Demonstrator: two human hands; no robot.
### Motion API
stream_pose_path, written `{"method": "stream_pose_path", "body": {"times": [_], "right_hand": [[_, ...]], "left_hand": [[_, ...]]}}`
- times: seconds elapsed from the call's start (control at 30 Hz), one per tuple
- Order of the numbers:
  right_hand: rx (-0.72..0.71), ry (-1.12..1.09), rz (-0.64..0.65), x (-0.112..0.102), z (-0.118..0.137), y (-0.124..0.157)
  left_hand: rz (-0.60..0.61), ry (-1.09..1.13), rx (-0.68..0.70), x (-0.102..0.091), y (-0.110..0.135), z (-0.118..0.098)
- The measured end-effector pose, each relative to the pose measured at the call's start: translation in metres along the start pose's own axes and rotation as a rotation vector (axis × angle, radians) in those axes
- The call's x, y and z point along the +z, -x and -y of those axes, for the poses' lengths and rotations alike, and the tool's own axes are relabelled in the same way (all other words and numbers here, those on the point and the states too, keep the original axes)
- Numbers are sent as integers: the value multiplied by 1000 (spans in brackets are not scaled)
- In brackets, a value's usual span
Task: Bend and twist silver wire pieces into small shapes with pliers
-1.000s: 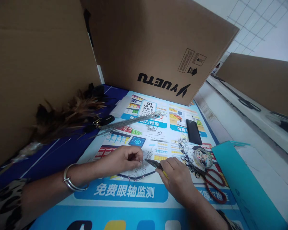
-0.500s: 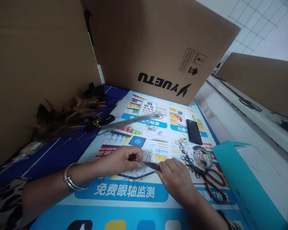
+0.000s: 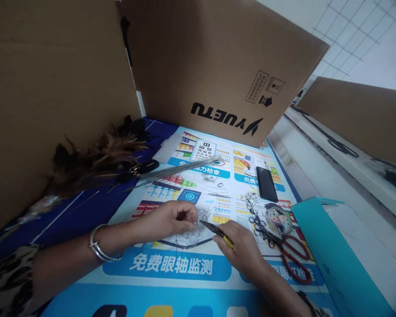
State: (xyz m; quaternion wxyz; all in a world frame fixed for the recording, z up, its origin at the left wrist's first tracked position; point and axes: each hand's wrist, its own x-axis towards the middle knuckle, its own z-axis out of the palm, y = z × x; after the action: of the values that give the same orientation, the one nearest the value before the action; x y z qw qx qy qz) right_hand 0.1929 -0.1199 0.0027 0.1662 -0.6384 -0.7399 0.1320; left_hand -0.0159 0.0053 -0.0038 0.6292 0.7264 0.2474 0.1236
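My left hand point(image 3: 180, 219), a silver bangle on its wrist, pinches a thin bent wire piece point(image 3: 185, 247) above the printed sheet. Fine loops and strands hang below the fingertips, partly hidden by them. Wrapped in my right hand point(image 3: 242, 246) is a pair of pliers point(image 3: 210, 226) with yellow-and-black handles. Their pointed jaws aim left, close to the left fingertips but apart from them. Loose curled wire point(image 3: 203, 214) lies just behind the left hand. To the right are several small black wire loops point(image 3: 259, 223) and scissors point(image 3: 297, 259) with red handles.
A bundle of straight wires point(image 3: 185, 167) lies across the sheet. A black phone point(image 3: 267, 184), a round clear tape roll point(image 3: 280, 220) and a teal box point(image 3: 336, 246) are at right. Brown feathers point(image 3: 95, 154) lie at left; a cardboard panel point(image 3: 218, 57) stands behind.
The pliers have drawn back slightly to the right, away from the wire at my left fingertips, and more of their yellow handle shows. My left hand has barely moved.
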Motion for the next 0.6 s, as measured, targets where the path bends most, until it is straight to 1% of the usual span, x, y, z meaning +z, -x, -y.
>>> {"method": "stream_pose_path", "body": {"times": [0.13,0.3,0.47,0.6], "right_hand": [[4,25,-33,-1,0,1],[-12,33,-54,1,-4,1],[-35,93,-79,2,-4,2],[-78,164,-121,2,-4,3]], "left_hand": [[39,93,-32,-2,0,-4],[16,122,-44,-2,0,-11],[8,81,0,-2,-1,-5],[2,74,-10,-2,-1,-2]]}}
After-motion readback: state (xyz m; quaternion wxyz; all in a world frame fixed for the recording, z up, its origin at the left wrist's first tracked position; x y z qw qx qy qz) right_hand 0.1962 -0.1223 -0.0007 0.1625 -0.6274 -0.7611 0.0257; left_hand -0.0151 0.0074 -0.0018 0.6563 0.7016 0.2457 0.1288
